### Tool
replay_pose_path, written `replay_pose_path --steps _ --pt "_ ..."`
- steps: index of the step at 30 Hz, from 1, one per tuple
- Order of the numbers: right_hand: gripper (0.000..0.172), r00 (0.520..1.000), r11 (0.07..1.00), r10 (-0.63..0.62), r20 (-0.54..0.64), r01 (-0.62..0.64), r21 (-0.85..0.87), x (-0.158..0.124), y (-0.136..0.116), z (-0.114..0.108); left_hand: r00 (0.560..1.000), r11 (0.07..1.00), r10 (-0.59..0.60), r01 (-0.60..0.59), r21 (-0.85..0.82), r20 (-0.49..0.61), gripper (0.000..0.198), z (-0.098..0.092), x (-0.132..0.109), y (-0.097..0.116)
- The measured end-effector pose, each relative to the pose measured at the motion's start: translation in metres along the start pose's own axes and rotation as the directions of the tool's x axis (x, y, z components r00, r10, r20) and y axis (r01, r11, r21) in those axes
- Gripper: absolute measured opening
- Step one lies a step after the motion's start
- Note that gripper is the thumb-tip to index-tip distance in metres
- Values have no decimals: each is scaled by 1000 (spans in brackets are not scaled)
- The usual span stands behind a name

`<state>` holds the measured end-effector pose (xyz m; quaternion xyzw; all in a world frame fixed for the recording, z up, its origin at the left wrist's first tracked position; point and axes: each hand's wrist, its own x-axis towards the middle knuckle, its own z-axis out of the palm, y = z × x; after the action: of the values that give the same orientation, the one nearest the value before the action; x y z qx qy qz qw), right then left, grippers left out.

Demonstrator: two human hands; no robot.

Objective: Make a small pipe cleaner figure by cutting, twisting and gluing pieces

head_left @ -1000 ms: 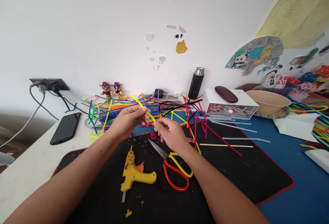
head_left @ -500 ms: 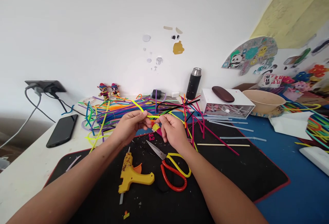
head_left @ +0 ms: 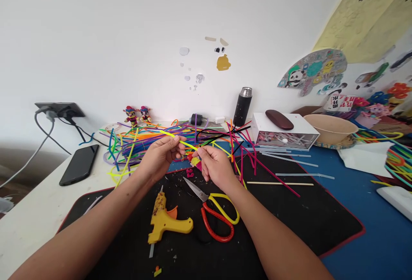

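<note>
My left hand (head_left: 162,155) pinches a neon yellow pipe cleaner (head_left: 184,142) that runs across to my right hand (head_left: 214,166). My right hand is closed on a small yellow and pink pipe-cleaner piece (head_left: 195,161), where the yellow strand ends. Both hands hover above a black mat (head_left: 283,220). A small pink bit (head_left: 189,172) lies on the mat just under them. Right below the hands lie scissors with red and yellow handles (head_left: 216,212) and a yellow glue gun (head_left: 165,221).
A heap of coloured pipe cleaners (head_left: 144,140) lies behind the hands. A black phone (head_left: 79,164) is at left, with cables to a wall socket (head_left: 59,109). Behind stand two small figures (head_left: 137,115), a black flask (head_left: 242,106), a white box (head_left: 285,130) and a bowl (head_left: 330,128).
My hands stayed close together over the mat. The right hand shifted slightly along the yellow strand, and the small yellow and pink piece now shows at its fingertips.
</note>
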<state>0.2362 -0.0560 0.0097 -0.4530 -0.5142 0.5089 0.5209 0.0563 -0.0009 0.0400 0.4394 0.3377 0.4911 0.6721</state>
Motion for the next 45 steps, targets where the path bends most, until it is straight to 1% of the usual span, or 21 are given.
replay_pose_path --steps 4,9,15,20,27,30,34,37,39,42,45 --pt "43 1000 1000 -3 27 3 -9 -1 0 0 999 999 21 -22 -33 -38 33 -3 2 3" --pt "42 1000 1000 -3 19 4 -13 0 0 -1 993 995 64 -70 -67 -98 24 -8 5 11" --pt "41 1000 1000 -5 11 5 -15 1 -1 0 995 998 66 -64 16 -78 21 -13 7 17" --pt "40 1000 1000 -7 1 7 0 1 -2 -1 996 999 33 -33 -4 -85 18 -14 8 15" --pt "41 999 999 -19 -48 20 25 2 -4 -4 997 995 -54 58 86 -46 23 -20 10 17" --pt "43 999 1000 -23 -44 24 19 2 -3 -4 996 996 -64 68 55 -68 20 -19 10 18" --pt "43 1000 1000 -19 -19 20 20 1 0 -1 992 999 -46 45 -11 -120 14 -13 8 21" --pt "43 1000 1000 -18 -7 18 21 1 0 0 989 999 -27 22 -38 -143 13 -9 6 21" --pt "43 1000 1000 -18 -10 18 18 1 0 0 988 998 -19 11 -55 -151 13 -9 7 18" --pt "42 999 1000 -19 -34 20 14 1 -2 -1 987 997 -38 28 -69 -154 14 -10 8 14" --pt "43 999 1000 -20 -39 21 14 1 -3 -1 990 997 -46 37 -74 -134 11 -11 9 12"
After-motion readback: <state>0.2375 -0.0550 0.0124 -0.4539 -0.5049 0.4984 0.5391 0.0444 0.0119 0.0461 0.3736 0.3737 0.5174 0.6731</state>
